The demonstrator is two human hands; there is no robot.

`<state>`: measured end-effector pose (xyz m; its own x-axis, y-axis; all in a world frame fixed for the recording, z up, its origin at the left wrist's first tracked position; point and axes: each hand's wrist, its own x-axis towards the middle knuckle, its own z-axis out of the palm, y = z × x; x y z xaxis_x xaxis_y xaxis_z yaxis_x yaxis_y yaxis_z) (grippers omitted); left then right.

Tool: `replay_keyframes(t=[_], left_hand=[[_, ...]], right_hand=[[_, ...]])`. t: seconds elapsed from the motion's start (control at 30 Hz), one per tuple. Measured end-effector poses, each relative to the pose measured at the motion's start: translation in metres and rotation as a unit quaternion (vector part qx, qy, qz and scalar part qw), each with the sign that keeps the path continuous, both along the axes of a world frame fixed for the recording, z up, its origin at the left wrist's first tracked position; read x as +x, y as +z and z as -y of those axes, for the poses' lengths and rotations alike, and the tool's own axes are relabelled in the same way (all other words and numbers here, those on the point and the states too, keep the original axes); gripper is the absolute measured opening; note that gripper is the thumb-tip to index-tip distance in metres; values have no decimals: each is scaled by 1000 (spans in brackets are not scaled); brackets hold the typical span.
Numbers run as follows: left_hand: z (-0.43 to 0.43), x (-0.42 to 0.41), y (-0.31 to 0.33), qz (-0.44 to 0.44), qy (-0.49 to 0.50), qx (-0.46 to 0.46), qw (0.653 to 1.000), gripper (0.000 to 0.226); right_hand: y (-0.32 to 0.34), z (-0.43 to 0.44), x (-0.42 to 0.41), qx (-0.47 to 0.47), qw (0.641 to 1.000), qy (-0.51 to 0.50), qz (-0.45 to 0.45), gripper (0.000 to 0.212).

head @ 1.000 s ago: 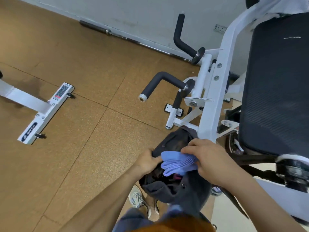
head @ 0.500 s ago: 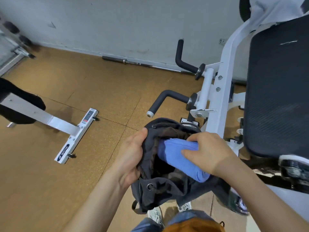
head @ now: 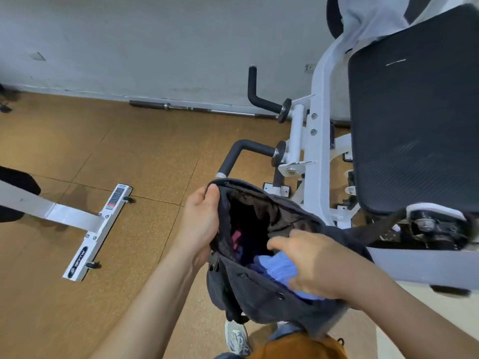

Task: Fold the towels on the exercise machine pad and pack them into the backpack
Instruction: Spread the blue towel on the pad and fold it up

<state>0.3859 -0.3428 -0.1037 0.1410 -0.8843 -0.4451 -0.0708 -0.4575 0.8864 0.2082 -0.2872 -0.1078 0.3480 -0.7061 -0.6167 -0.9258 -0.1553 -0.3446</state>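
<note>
My left hand point(head: 203, 218) grips the backpack point(head: 259, 296); my right hand point(head: 321, 265) holds the blue towel point(head: 277, 266) half inside. Pale cloth point(head: 368, 19), upper right: unpacked.

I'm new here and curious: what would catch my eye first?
A dark backpack gapes open at bottom centre: the left hand grips its rim, and the right hand holds a blue towel inside its mouth. To the right stands a white machine with a big black pad.

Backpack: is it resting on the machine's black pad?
No, the backpack is held up beside the pad, its rim gripped by the left hand.
</note>
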Motion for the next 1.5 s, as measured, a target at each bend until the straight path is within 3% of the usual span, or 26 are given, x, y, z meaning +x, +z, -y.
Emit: replay_keyframes(t=[0.07, 0.13, 0.2, 0.3, 0.37, 0.43, 0.53, 0.6, 0.67, 0.73, 0.8, 0.87, 1.03, 1.17, 1.23, 1.3, 1.33, 1.37, 1.4, 1.43, 1.5], left_hand=[[-3, 0, -1, -12, 0, 13, 1000, 35], [-6, -3, 0, -34, 4, 22, 999, 33], [-9, -5, 3, -53, 10, 29, 998, 31], [-8, -6, 9, -74, 15, 31, 997, 28], [-6, -7, 13, -90, 16, 30, 995, 29], [-4, -7, 17, -107, 21, 28, 994, 30], [-2, -8, 20, -121, 23, 30, 992, 29], [-1, -8, 19, -116, 10, 30, 993, 29], [-2, -10, 17, -111, -18, 26, 993, 31], [-2, -15, 16, -110, -52, 21, 992, 29], [-3, -20, 18, -108, -91, 19, 990, 20], [-2, -24, 21, -96, -146, 13, 984, 18], [-11, -59, 15, -98, -279, 16, 955, 46], [-22, -114, -39, 98, -336, -110, 930, 42], [-33, -143, -67, 172, -390, -132, 895, 54], [-39, -162, -85, 228, -422, -115, 870, 63], [-39, -168, -93, 245, -421, -110, 866, 61], [-36, -171, -98, 255, -416, -110, 866, 53], [-33, -173, -100, 266, -416, -115, 862, 42], [-31, -174, -99, 269, -423, -118, 857, 32], [-31, -172, -96, 202, -425, -106, 876, 27]], right_hand=[[-2, 3, 8, -148, 987, -55, 23, 52], [-13, 5, 16, -298, 954, -35, 12, 39], [-25, 4, 20, -366, 930, -30, 13, 37], [-45, 8, 24, -299, 951, 35, 76, 25], [-56, 11, 23, -274, 950, 94, 120, 36], [-58, 14, 18, -302, 937, 93, 148, 46], [-53, 18, -2, -407, 894, -54, 178, 44], [-41, 24, -17, -434, 873, -177, 135, 51], [-35, 34, -30, -340, 906, -239, 76, 71], [-37, 48, -42, -244, 918, -284, 131, 54], [-36, 62, -52, -234, 880, -354, 212, 20], [-30, 73, -64, -249, 820, -437, 274, 24], [8, 90, -88, -290, 648, -542, 449, 19], [9, 81, -108, -316, 611, -583, 432, 24], [10, 70, -119, -254, 628, -608, 413, 28], [12, 62, -122, -187, 696, -577, 384, 24], [10, 58, -117, -173, 776, -512, 324, 28], [3, 55, -108, -156, 866, -422, 218, 49], [-10, 53, -97, -141, 929, -331, 92, 74], [-23, 53, -88, -149, 952, -265, -13, 88], [-44, 60, -85, -219, 940, -244, -96, 76]])
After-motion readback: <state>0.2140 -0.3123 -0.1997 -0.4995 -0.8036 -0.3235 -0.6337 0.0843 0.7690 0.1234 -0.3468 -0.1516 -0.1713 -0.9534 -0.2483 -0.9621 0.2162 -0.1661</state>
